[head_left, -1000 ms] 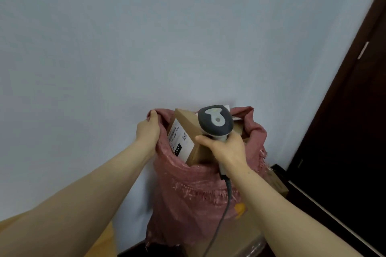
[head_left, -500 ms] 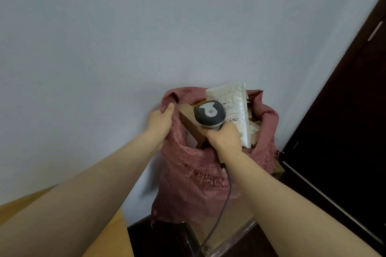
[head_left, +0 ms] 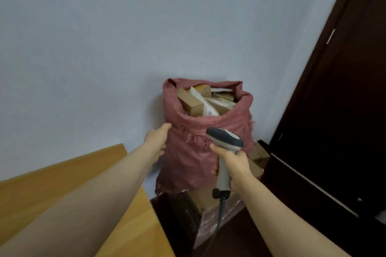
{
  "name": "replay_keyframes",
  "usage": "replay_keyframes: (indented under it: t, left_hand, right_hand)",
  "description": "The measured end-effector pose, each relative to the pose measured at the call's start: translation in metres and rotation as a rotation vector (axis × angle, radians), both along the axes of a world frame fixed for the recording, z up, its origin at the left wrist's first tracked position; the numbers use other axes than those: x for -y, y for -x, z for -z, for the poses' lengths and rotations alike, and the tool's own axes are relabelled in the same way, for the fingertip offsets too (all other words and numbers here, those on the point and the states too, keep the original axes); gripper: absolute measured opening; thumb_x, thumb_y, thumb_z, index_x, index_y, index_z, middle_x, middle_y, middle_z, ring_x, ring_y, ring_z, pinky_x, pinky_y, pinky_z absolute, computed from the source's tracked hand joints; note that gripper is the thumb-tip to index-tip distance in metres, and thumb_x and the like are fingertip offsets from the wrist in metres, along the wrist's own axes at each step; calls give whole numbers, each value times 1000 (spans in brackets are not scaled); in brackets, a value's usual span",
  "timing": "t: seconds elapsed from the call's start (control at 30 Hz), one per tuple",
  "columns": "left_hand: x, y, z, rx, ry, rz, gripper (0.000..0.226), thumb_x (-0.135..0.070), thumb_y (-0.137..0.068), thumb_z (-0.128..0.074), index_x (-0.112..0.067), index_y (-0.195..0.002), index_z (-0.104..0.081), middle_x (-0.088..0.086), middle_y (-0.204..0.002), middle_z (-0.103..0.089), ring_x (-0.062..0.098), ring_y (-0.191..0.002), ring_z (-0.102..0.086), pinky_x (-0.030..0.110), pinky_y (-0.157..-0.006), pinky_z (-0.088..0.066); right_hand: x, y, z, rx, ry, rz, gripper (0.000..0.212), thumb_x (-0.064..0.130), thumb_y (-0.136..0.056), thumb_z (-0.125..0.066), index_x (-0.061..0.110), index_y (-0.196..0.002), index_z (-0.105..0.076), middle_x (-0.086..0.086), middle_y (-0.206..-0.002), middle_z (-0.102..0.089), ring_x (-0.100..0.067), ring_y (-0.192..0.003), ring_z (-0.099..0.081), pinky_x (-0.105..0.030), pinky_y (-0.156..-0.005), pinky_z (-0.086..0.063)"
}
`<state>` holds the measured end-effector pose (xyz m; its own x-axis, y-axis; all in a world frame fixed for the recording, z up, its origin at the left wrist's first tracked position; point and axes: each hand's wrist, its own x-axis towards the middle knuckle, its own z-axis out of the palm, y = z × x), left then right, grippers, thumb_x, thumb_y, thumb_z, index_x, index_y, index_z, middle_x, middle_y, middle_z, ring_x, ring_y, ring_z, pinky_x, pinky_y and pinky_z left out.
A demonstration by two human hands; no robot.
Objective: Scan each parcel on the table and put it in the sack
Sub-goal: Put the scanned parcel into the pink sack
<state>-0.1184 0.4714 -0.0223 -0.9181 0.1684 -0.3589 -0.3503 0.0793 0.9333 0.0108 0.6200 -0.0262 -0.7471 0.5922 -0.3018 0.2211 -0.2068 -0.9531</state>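
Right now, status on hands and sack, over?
Left hand open at sack side. Right hand grips scanner. Parcels heaped in sack mouth. Nothing seen blocking.

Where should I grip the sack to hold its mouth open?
Probably the near rim of the sack, from above on the left hand side: it is folded down, low and free, while the far rim backs onto the wall.

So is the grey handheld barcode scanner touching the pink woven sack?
Cannot tell. In the head view the grey scanner, gripped by the right hand, overlaps the front of the pink sack; depth hides any gap or contact.
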Motion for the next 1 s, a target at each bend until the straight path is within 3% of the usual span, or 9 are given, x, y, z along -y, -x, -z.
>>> replay_keyframes:
  t: [0.1,0.33,0.4,0.5,0.6,0.67,0.73,0.8,1.0]
  left_hand:
    - [38,-62,20,24,50,-15,40,-43,-93,-52,-12,-117,-47,9,-105,-50,29,-102,-52,37,-90,-42]
    - [181,-170,70,175,156,-136,57,-43,-95,-51,-10,-140,-39,12,-132,-47,29,-116,-51,45,-99,-37]
    - [230,-185,77,207,182,-209,59,-45,-95,-51,-12,-141,-38,12,-134,-47,29,-115,-52,44,-93,-41]
    - [305,-199,82,225,222,-349,51,-47,-92,-53,-10,-128,-47,8,-98,-52,26,-92,-54,39,-77,-41]
    - [379,-206,90,231,243,-483,33,-45,-93,-53,-12,-96,-47,3,-77,-41,24,-82,-45,37,-76,-37]
    - [426,-206,96,248,262,-535,34,-43,-94,-52,-11,-106,-50,5,-84,-47,26,-91,-48,39,-80,-40]
    - [473,-203,104,257,265,-587,51,-40,-95,-53,-10,-135,-42,10,-119,-52,30,-109,-52,41,-88,-42]
    - [522,-196,111,249,282,-630,58,-33,-96,-54,-7,-143,-33,12,-141,-42,33,-124,-46,42,-99,-41]
    - [669,-153,145,227,486,-701,41,-16,-88,-58,-3,-127,-53,15,-118,-59,32,-106,-56,35,-88,-46]
  right_hand:
    - [46,-56,19,28,106,-46,22,13,-82,-77,1,-81,-58,-9,-55,-50,-19,-44,-50,-28,-44,-47]
    - [177,-128,57,139,272,-332,21,17,-87,-72,0,-87,-59,-9,-52,-51,-18,-41,-49,-27,-45,-45]
    - [218,-132,62,166,319,-428,24,20,-87,-73,1,-86,-58,-9,-53,-52,-19,-43,-50,-29,-48,-47]
    - [281,-128,61,165,355,-554,26,22,-86,-74,1,-88,-58,-9,-54,-53,-20,-45,-51,-31,-51,-47]
    - [346,-116,60,174,389,-661,27,23,-86,-74,1,-90,-59,-9,-55,-54,-20,-45,-51,-30,-50,-48]
    - [389,-104,62,190,406,-715,27,23,-86,-73,1,-90,-59,-9,-56,-54,-19,-45,-51,-28,-49,-48]
    - [435,-88,67,205,418,-758,26,23,-87,-73,1,-90,-60,-8,-57,-54,-18,-44,-51,-27,-47,-48]
    - [483,-67,76,225,417,-788,27,24,-86,-73,1,-90,-61,-8,-58,-55,-18,-45,-52,-27,-46,-48]
    - [621,4,102,302,405,-799,25,25,-87,-73,2,-88,-61,-7,-57,-55,-17,-44,-52,-26,-45,-48]
